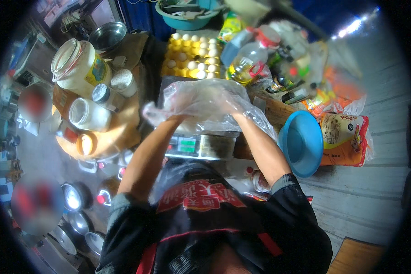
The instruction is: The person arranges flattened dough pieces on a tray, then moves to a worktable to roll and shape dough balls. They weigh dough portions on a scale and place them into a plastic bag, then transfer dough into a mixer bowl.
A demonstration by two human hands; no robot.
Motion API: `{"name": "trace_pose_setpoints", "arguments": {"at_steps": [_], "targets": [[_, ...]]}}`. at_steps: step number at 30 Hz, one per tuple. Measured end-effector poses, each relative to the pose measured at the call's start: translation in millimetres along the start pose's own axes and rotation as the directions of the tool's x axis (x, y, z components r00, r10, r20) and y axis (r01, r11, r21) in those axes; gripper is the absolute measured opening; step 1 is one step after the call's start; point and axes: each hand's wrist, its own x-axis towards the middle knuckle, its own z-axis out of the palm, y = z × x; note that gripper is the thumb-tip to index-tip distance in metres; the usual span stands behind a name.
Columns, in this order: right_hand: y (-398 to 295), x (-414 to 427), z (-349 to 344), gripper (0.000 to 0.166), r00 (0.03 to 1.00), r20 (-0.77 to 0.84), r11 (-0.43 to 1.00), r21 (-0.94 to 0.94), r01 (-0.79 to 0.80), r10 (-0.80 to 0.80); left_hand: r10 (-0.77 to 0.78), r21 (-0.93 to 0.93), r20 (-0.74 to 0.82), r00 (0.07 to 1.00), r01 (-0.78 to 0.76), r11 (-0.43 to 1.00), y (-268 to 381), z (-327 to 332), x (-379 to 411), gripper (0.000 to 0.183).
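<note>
A large clear plastic bag (209,120) is spread over a digital scale (181,145) whose green displays show below it. Both forearms reach into or under the film. My left hand (183,101) is a blurred shape behind the plastic on the left, and my right hand (226,102) is likewise veiled on the right. The fingers of both are too hazy to make out. Just beyond the bag lies a yellow egg tray (178,70) with white eggs in part of its hollows.
Jars, including a big open plastic jar (80,68), crowd the left table. A blue basin (300,144) stands tilted at right beside a printed sack (344,138). An oil bottle (246,63) is behind the bag; a teal basin (188,21) sits at the back. Pans lie lower left.
</note>
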Motion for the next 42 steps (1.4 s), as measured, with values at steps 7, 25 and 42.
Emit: {"name": "trace_pose_setpoints", "arguments": {"at_steps": [7,25,42], "targets": [[17,-10,-16,0.040,0.987,0.150,0.148,0.979,-0.141,-0.049,-0.106,0.263,-0.321,0.941,0.196,0.945,-18,113,8,0.048],[-32,16,-37,0.097,0.945,0.327,0.996,-0.087,0.017,0.012,0.017,0.369,-0.620,0.785,0.273,0.888,2,57,-7,0.054],[-94,13,-56,0.059,0.853,0.515,0.969,-0.156,0.192,-0.086,-0.241,-0.371,-0.071,0.968,0.199,0.907,1,33,6,0.046]]}}
